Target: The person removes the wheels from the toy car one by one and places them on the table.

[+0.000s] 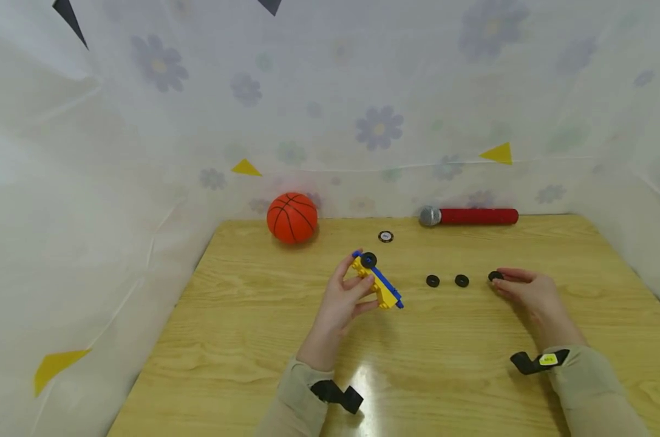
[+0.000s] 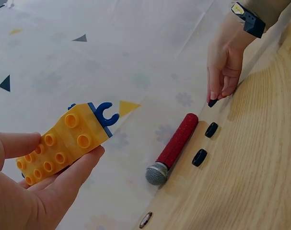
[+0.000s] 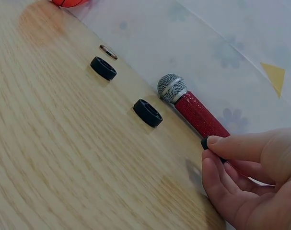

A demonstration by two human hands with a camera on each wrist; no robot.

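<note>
The wooden table (image 1: 253, 340) carries a basketball (image 1: 292, 218) and a red microphone (image 1: 469, 216) along its far edge. The left hand (image 1: 343, 300) grips a yellow and blue brick car (image 1: 377, 282) tilted above the table, one wheel fitted. The right hand (image 1: 526, 288) pinches a loose black wheel (image 1: 495, 276), apparently lifting it; two more wheels (image 1: 432, 280) lie between.
</note>
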